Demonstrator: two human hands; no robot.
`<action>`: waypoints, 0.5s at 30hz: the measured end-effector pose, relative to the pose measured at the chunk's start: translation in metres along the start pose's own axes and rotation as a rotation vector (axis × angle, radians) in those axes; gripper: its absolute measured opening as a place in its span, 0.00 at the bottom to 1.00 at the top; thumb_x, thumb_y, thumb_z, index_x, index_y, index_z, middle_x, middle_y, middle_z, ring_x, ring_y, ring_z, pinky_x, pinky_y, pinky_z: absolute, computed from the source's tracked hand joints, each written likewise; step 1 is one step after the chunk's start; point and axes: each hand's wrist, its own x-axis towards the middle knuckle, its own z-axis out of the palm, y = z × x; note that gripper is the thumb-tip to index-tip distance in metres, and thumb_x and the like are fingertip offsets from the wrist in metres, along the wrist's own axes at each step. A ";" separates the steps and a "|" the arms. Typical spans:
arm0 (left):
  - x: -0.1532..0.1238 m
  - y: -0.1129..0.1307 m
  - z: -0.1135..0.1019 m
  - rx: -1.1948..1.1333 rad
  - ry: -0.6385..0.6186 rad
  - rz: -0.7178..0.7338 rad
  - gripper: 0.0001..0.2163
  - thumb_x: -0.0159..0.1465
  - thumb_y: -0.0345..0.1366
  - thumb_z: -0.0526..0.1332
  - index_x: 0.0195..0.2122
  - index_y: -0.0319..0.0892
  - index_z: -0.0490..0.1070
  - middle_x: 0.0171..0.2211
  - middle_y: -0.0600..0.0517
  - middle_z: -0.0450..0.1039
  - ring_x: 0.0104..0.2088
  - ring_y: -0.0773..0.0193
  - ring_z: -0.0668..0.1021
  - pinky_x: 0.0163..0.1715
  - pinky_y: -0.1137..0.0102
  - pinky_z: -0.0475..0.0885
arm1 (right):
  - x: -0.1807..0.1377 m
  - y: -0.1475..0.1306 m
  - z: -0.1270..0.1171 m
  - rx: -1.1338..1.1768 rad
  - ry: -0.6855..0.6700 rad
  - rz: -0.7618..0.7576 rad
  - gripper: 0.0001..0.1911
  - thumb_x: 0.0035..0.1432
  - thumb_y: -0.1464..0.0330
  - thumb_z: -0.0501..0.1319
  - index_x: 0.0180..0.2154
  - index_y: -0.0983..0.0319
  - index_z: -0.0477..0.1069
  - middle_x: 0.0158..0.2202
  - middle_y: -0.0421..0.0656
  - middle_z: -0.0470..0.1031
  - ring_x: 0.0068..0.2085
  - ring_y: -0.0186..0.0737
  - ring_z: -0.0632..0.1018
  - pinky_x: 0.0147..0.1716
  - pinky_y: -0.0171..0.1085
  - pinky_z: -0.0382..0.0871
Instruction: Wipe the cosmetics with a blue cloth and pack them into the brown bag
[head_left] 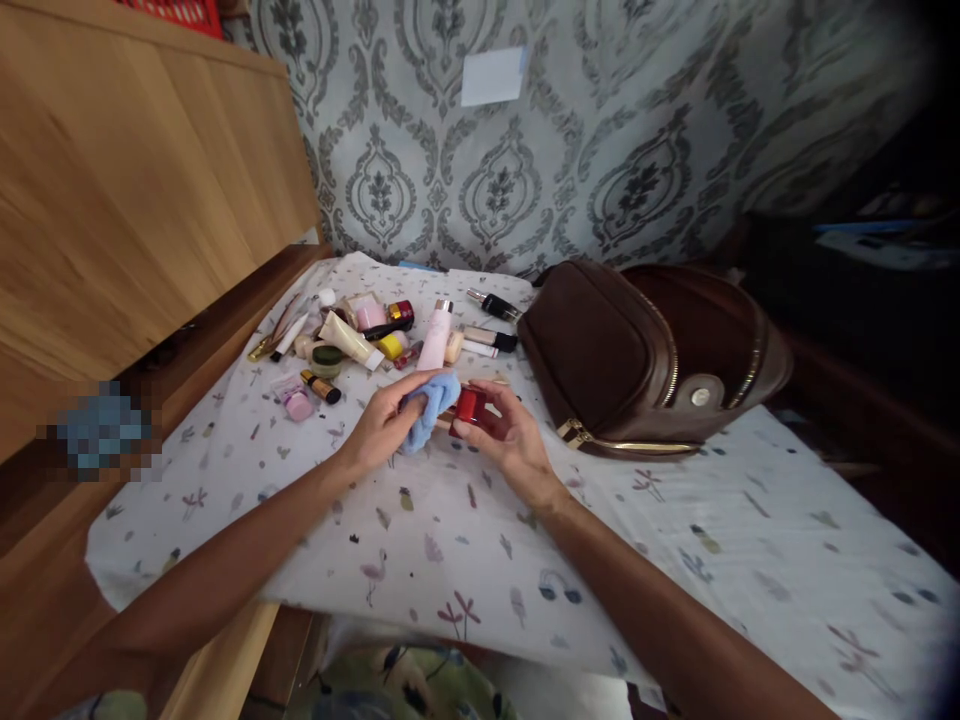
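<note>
A crumpled light-blue cloth point(435, 408) is bunched in my left hand point(384, 420), with the fingers closed around it. Close beside it, my right hand point(510, 432) grips a small red bottle point(466, 408) between thumb and fingers; its exact contents cannot be made out. The cloth is at the bottle's left side, and I cannot tell whether they touch. Just beyond my hands stands a pale pink tube point(436, 335) with a shiny cap. A cream-coloured tube point(351, 340) lies farther left among several cosmetics.
An open brown leather bag point(600, 350) with gold zips sits to the right. Near it lies a black mascara-like tube point(495, 305). A green-lidded jar point(327, 360) and a pink pot point(298, 403) are at left. The patterned cloth point(420, 560) covers the table, beside a wooden cabinet point(150, 170).
</note>
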 end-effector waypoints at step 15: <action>0.000 -0.005 -0.003 0.540 -0.022 0.688 0.16 0.71 0.26 0.53 0.47 0.45 0.80 0.61 0.43 0.67 0.59 0.59 0.74 0.57 0.61 0.73 | 0.006 -0.001 -0.006 0.407 0.000 0.269 0.19 0.57 0.51 0.67 0.42 0.57 0.78 0.39 0.43 0.81 0.37 0.41 0.80 0.37 0.40 0.79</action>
